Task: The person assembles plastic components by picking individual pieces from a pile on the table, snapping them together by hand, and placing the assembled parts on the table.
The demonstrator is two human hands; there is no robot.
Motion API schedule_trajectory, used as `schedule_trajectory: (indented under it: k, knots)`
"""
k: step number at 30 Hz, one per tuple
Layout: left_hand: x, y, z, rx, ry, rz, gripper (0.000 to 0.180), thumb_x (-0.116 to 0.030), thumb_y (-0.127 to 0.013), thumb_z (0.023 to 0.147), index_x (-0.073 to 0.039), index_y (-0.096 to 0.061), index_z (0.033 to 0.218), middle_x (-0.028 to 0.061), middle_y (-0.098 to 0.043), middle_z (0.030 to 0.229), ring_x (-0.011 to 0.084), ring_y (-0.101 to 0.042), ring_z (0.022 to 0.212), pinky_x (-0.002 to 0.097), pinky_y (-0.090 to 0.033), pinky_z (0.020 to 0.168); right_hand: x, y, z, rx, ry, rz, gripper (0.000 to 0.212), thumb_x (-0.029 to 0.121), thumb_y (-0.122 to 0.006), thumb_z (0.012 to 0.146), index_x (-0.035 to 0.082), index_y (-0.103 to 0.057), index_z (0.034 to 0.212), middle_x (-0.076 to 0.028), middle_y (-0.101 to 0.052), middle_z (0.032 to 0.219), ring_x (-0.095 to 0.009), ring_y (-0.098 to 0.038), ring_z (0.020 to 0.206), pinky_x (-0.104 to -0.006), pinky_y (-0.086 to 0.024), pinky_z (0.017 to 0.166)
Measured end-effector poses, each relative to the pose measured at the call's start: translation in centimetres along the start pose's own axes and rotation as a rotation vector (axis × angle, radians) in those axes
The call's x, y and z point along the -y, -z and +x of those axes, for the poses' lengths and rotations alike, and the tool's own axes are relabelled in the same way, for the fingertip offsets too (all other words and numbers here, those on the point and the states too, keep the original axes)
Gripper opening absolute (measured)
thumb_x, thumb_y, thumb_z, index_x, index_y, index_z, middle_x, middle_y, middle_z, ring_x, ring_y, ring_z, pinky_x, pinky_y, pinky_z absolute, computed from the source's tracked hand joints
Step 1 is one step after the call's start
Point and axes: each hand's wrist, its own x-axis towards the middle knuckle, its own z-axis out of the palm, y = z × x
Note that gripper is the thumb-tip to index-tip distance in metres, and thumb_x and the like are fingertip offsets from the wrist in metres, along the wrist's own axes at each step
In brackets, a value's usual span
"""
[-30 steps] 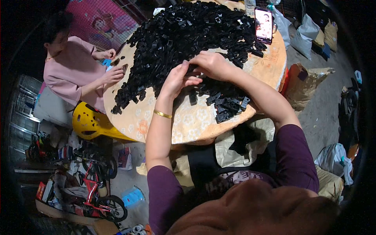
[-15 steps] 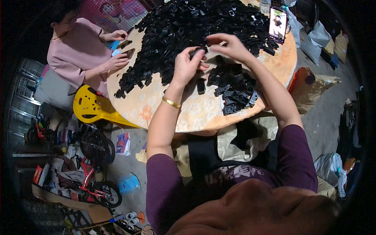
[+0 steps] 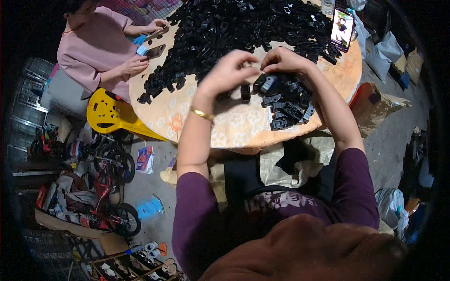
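My left hand [image 3: 228, 74] is over the table, smeared a little by motion, its thumb and fingers apart with nothing seen between them. Close beside it, my right hand [image 3: 285, 61] has its fingers pinched together; whatever they hold is hidden. Below the hands lies a small heap of black plastic parts [image 3: 291, 110], blocky and hollow in places. One separate black part [image 3: 245, 93] stands left of that heap, below my left hand. Beyond both hands spreads a large pile of loose black plastic pieces [image 3: 225, 33].
A flowered tablecloth [image 3: 234, 129] covers the round table. A phone [image 3: 341, 29] stands upright at the far right. At the left, a person in pink [image 3: 101, 44] handles pieces beside another phone [image 3: 155, 52]. A yellow stool [image 3: 105, 112] and sacks [image 3: 382, 58] surround the table.
My left hand has opened, and the black part it held is gone from it. My right hand has closed into a pinch and come down toward the small heap.
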Motion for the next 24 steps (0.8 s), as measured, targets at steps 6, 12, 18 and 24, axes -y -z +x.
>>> schedule_trajectory:
  k: [6,12,18,24]
  knots:
    - [1.7,0.5,-1.6,0.217,0.213,0.387,0.051,-0.035,-0.075,0.062,0.001,-0.057,0.092,0.0134,-0.061,0.077,0.0182,-0.059,0.069,0.0289,-0.046,0.062,1.6,-1.1,0.9,-0.107,-0.021,-0.003,0.024,0.022,-0.065,0.074,0.004,-0.064,0.09,-0.011,-0.064,0.08,-0.019,-0.061,0.072,-0.0306,-0.047,0.064]
    - [1.4,-2.2,-0.8,0.224,0.12,0.465,0.046,-0.021,-0.074,0.06,0.0,-0.054,0.096,0.02,-0.06,0.089,0.0353,-0.057,0.086,0.0377,-0.044,0.076,2.2,-3.1,2.8,0.085,0.031,-0.038,0.022,0.009,-0.064,0.07,0.001,-0.061,0.091,-0.015,-0.061,0.089,-0.029,-0.058,0.083,-0.0349,-0.046,0.073]
    - [2.0,-4.8,0.4,-0.052,-0.07,0.124,0.054,-0.007,-0.074,0.06,-0.003,-0.052,0.108,0.0128,-0.059,0.086,0.0162,-0.056,0.07,0.0265,-0.047,0.063,1.4,0.3,0.6,-0.064,-0.045,-0.102,0.02,0.012,-0.066,0.064,-0.001,-0.061,0.079,-0.015,-0.06,0.072,-0.026,-0.058,0.065,-0.0331,-0.046,0.06]
    - [5.4,-0.4,1.2,-0.183,0.196,-0.11,0.03,-0.014,-0.067,0.072,-0.003,-0.06,0.099,0.0099,-0.063,0.086,0.0155,-0.06,0.072,0.0273,-0.048,0.065,0.8,2.8,-0.5,-0.246,-0.129,-0.215,0.024,0.012,-0.069,0.062,0.0,-0.061,0.082,-0.015,-0.062,0.075,-0.029,-0.061,0.07,-0.036,-0.048,0.064]
